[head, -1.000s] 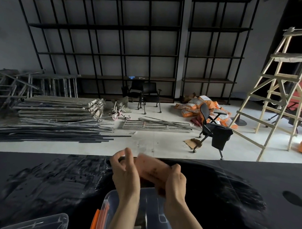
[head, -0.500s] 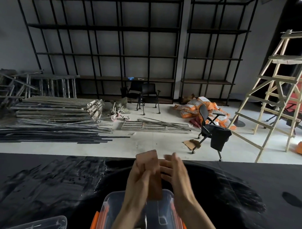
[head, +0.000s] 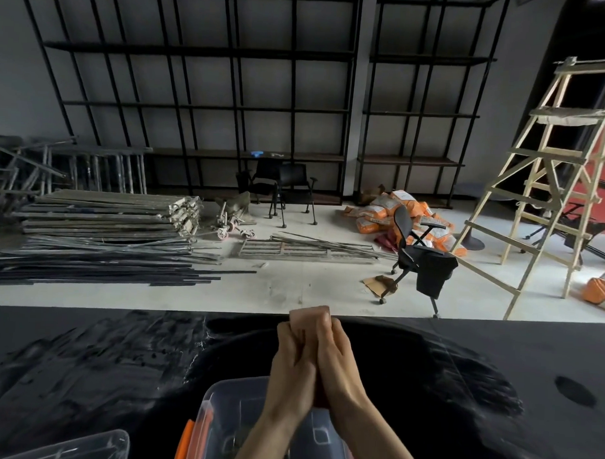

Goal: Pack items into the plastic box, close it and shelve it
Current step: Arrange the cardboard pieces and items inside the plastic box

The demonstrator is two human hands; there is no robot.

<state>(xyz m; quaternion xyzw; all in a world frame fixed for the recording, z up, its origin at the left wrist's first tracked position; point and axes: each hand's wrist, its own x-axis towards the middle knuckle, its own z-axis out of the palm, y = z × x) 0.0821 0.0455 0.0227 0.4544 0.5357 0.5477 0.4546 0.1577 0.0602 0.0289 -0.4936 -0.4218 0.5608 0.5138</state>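
A clear plastic box [head: 219,401] with orange latches stands at the near edge of the black table, right below my wrists. Above its far rim my left hand [head: 291,366] and my right hand [head: 337,364] are pressed together palm to palm. Between them they hold a flat pinkish-brown item [head: 308,313]; only its top edge shows past my fingertips. What lies inside the box is blurred.
A clear lid [head: 80,450] lies at the bottom left on the black table [head: 84,359]. Beyond the table's far edge are a swivel chair [head: 420,264], a wooden ladder [head: 549,183], stacked metal bars [head: 98,242] and tall black shelving [head: 230,89] along the wall.
The flat item was held tilted between my spread hands, then turned upright. My palms have now closed flat against both its sides, above the box.
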